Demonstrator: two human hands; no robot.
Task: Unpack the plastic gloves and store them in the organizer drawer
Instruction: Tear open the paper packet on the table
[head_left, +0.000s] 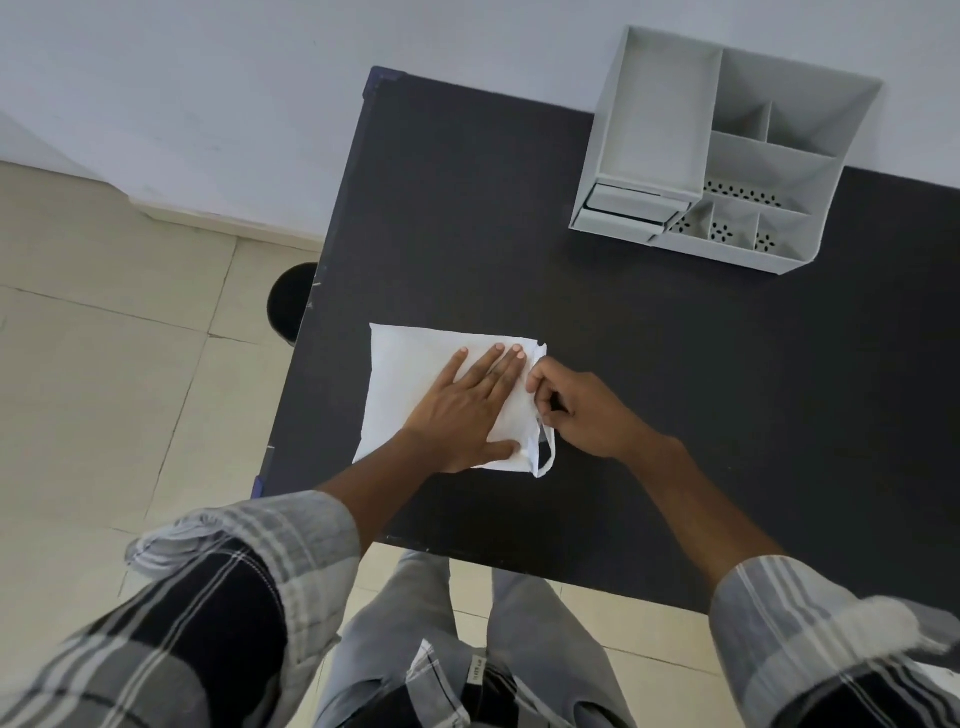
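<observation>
Head view: we look down on a dark surface (675, 389) with a white packet (415, 364) lying flat near its left edge. We take the packet as the glove pack, though no gloves show through it. Left hand (462, 410) lies flat on the packet, fingers (498, 364) straight and slightly spread, thumb along the packet's near edge, pressing it down. Right hand (576, 410) sits just beside the left, at the packet's right edge, its fingers curled and pinching that edge; a thin loop of the white material hangs out below the hand at the near right corner. Packet looks unopened from here; we cannot tell if the edge is torn.

Grey organizer (727, 156) stands at the far right of the surface, against the wall (260, 78), well apart from the packet. It has a tall compartment on the left, several smaller open compartments on the right, some with perforated floors. Two small drawers (623, 208) sit at its front left, both pushed in or nearly so.

Plaid sleeves (260, 571) are rolled to the forearm. Beige tiled floor (104, 364) lies to the left, with a dark round object (291, 301) partly hidden under the surface's left edge.
</observation>
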